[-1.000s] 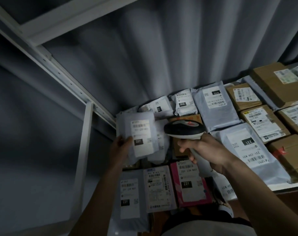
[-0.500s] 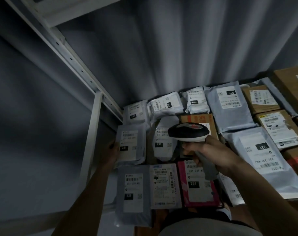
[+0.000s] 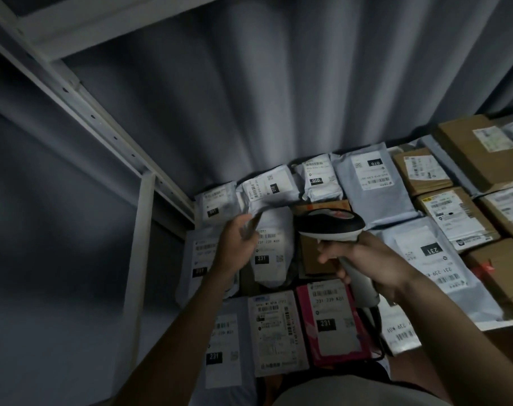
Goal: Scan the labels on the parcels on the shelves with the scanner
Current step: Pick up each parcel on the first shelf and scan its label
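The right hand [image 3: 375,263] gripped the scanner [image 3: 331,227], fingers clamped round its handle, head poised over the parcels on the shelf [image 3: 501,323]. The left hand [image 3: 236,244] pinched the edge of a grey parcel [image 3: 271,253] (label reading 231), lifting its corner. A pink parcel [image 3: 331,323] lay nearer, flat.

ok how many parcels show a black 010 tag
3, in the back row: a tilted grey mailer, a small white pouch, a larger grey mailer. Others may be hidden.
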